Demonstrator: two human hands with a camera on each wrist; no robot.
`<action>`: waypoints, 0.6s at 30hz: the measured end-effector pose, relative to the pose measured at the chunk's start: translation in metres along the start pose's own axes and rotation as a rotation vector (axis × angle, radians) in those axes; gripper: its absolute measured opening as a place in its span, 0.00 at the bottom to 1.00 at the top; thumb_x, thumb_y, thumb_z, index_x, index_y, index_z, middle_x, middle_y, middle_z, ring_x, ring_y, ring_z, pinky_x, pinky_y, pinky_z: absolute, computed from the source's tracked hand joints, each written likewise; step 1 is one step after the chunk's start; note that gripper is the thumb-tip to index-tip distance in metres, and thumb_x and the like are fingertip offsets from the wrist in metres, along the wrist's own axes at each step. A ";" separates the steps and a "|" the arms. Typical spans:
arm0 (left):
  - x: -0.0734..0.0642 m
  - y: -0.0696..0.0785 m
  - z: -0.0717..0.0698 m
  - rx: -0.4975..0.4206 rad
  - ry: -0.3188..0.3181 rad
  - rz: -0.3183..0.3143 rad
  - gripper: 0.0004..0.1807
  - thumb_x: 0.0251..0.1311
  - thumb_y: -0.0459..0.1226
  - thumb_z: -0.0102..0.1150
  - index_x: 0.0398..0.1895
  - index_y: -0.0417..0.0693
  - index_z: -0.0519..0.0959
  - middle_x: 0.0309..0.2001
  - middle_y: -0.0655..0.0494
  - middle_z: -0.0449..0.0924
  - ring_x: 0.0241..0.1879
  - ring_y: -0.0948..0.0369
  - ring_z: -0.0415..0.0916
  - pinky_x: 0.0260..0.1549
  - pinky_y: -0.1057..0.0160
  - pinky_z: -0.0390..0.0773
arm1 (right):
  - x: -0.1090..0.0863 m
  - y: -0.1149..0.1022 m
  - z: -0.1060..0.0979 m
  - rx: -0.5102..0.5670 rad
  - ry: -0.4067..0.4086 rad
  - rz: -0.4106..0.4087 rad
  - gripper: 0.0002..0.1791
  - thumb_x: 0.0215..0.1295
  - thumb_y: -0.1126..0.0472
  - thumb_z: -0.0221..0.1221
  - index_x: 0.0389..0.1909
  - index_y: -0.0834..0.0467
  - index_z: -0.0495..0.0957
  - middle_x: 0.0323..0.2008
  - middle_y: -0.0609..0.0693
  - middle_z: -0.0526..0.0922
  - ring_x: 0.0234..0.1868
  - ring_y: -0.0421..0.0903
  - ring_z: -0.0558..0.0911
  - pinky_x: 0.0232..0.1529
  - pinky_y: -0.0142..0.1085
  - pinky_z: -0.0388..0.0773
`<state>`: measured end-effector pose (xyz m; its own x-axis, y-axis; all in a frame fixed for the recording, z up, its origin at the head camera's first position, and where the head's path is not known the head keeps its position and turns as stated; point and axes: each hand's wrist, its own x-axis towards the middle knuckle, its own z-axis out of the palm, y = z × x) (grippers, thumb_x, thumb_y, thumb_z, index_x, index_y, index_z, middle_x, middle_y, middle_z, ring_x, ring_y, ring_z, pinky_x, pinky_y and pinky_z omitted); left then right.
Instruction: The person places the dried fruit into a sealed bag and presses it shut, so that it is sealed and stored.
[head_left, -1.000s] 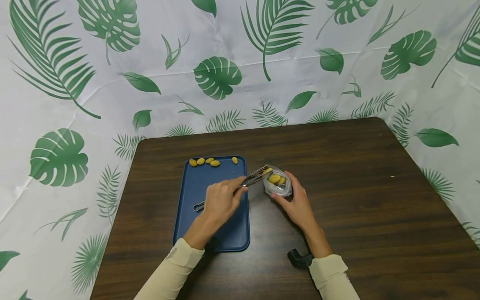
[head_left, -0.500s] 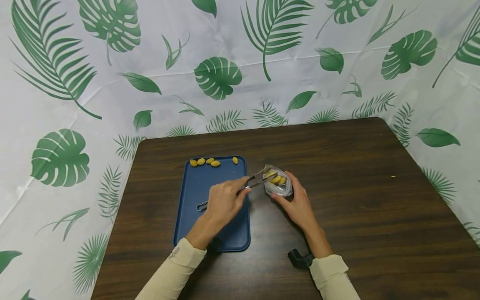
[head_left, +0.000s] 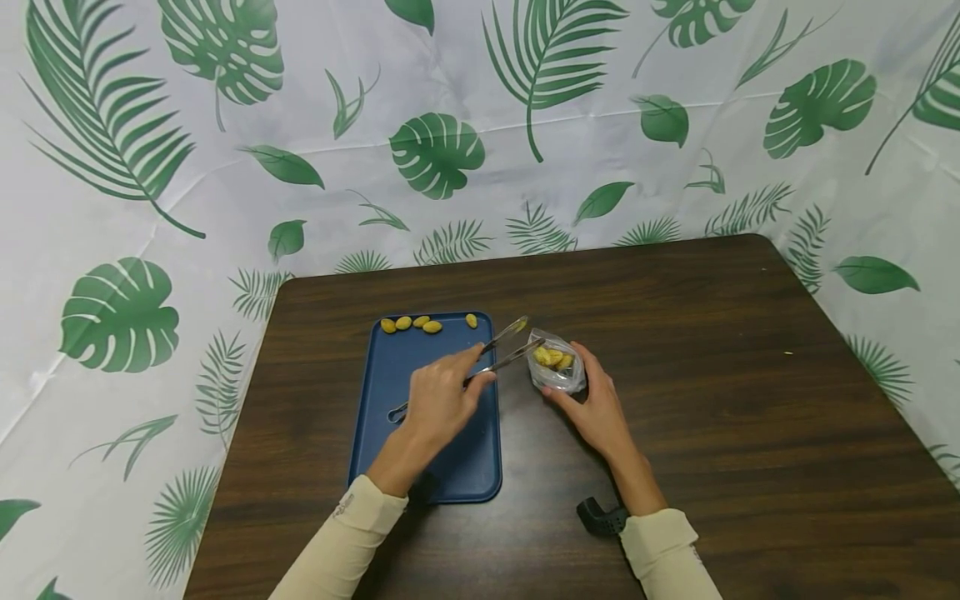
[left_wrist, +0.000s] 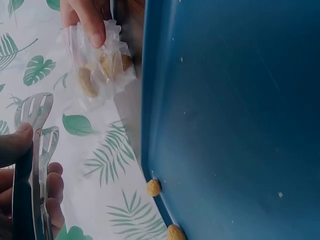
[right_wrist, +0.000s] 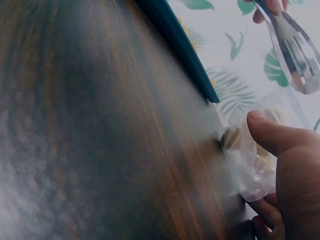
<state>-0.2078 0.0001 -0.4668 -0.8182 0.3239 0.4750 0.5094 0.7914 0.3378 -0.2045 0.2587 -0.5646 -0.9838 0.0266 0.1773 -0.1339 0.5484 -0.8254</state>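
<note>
The left hand [head_left: 441, 396] curls round metal tongs [head_left: 517, 354], whose parted tips, with nothing between them, lie at the mouth of a clear plastic bag [head_left: 558, 384]. The right hand [head_left: 592, 407] holds the bag between thumb and fingers, presumably to steady it. Yellow nut-like pieces [head_left: 553, 358] fill its mouth; five others [head_left: 432, 327] line the far rim of the blue tray [head_left: 390, 367], within apparent reach.

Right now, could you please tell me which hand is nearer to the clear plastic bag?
Right: the right hand holds the clear plastic bag, thumb and fingers against it. The left hand is apart from it, over the blue tray, gripping metal tongs.
</note>
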 end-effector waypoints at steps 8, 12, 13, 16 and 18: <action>0.001 -0.011 0.001 0.015 -0.014 -0.051 0.25 0.64 0.47 0.70 0.59 0.42 0.85 0.44 0.50 0.91 0.30 0.56 0.87 0.21 0.60 0.80 | 0.001 -0.001 0.000 0.008 -0.002 0.000 0.49 0.62 0.48 0.73 0.79 0.51 0.59 0.74 0.61 0.70 0.73 0.65 0.69 0.70 0.67 0.61; 0.003 -0.016 0.000 0.021 -0.007 -0.067 0.24 0.63 0.46 0.71 0.58 0.42 0.85 0.44 0.50 0.92 0.32 0.54 0.88 0.22 0.57 0.82 | 0.001 -0.001 0.000 0.007 -0.008 0.015 0.49 0.62 0.47 0.73 0.80 0.50 0.58 0.75 0.60 0.69 0.73 0.65 0.68 0.70 0.67 0.60; 0.003 -0.018 0.000 0.020 -0.006 -0.072 0.24 0.63 0.46 0.71 0.58 0.42 0.85 0.44 0.50 0.91 0.32 0.54 0.88 0.22 0.56 0.82 | 0.000 -0.002 0.000 0.007 -0.008 0.017 0.49 0.62 0.47 0.73 0.80 0.50 0.58 0.75 0.60 0.69 0.73 0.65 0.68 0.70 0.67 0.60; 0.004 -0.021 -0.001 0.021 -0.006 -0.087 0.24 0.63 0.45 0.71 0.58 0.42 0.85 0.44 0.50 0.91 0.31 0.53 0.88 0.22 0.56 0.82 | 0.001 -0.002 0.000 0.007 -0.007 0.014 0.49 0.62 0.47 0.73 0.79 0.50 0.58 0.74 0.60 0.69 0.73 0.65 0.68 0.70 0.66 0.61; 0.005 -0.024 -0.001 0.020 -0.008 -0.097 0.24 0.63 0.44 0.72 0.58 0.42 0.85 0.44 0.49 0.91 0.30 0.53 0.88 0.20 0.57 0.80 | 0.001 -0.002 0.000 0.009 -0.004 0.008 0.49 0.62 0.48 0.73 0.79 0.51 0.59 0.73 0.60 0.70 0.72 0.65 0.69 0.70 0.66 0.61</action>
<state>-0.2235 -0.0176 -0.4719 -0.8658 0.2491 0.4341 0.4219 0.8297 0.3654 -0.2054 0.2578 -0.5631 -0.9853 0.0274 0.1688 -0.1275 0.5406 -0.8316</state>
